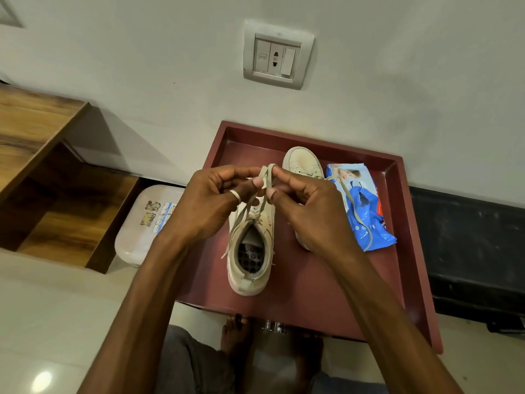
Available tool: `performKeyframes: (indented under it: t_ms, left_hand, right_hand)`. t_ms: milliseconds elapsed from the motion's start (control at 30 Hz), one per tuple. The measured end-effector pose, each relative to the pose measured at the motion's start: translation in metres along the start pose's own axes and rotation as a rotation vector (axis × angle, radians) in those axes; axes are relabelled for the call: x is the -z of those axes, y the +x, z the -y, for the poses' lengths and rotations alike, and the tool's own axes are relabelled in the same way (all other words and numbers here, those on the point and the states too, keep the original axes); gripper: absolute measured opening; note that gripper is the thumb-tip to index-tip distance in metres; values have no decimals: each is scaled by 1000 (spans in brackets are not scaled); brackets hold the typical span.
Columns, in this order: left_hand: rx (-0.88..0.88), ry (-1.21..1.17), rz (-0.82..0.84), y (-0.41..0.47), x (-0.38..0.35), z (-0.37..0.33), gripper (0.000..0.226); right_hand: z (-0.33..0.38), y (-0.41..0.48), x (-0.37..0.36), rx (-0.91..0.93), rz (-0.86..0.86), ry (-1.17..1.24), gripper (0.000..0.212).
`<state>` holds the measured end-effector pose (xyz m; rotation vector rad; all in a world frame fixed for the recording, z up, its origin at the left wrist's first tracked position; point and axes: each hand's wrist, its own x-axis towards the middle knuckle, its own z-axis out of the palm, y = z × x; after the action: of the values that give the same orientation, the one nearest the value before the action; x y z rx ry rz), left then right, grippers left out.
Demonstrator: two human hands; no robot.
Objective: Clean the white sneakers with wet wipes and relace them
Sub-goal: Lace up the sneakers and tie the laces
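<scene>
A worn off-white sneaker (251,251) stands on a dark red tray (312,280), heel toward me, its lace (265,180) pulled up into a loop above the tongue. My left hand (218,200) and my right hand (306,203) each pinch that lace loop between thumb and fingertips. A second off-white sneaker (302,163) lies behind my right hand, mostly hidden by it. A loose lace end trails over the blue wet wipes pack (363,206) on the tray's right side.
A wall with a switch and socket plate (277,55) rises behind the tray. A wooden shelf unit (42,172) stands at the left, with a pale plastic lidded box (147,220) on the floor beside it. My bare feet (238,336) are under the tray's front edge.
</scene>
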<state>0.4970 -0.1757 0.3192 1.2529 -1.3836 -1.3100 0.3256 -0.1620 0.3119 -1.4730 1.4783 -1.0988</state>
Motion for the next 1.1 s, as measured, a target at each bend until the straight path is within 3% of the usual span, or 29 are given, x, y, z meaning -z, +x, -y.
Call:
performKeyframes:
  t_ms: [300,500,700,800,900,1033,1100]
  left_hand:
    - [14,-28,54,-1,5,-1,38]
    - [19,-56,31,2,3,1,33]
    - [3,-7,29,3,2,3,22]
    - [-6,37,45,2,1,2,20]
    - [2,49,18,3,2,4,21]
    - [72,26,14,5,6,5,47]
    - [103,-31,77,4,5,4,46]
  right_hand:
    - [-1,0,-4,-28,-24,91,40]
    - [3,0,-4,-74,27,116,31]
    - [3,0,-3,-244,49,270,20]
    - [2,-1,-4,-223,77,292,9]
    - [5,-2,-3,-192,121,280,13]
    - [7,-3,-2,-140,112,241,14]
    - [7,-3,-2,-109,108,193,8]
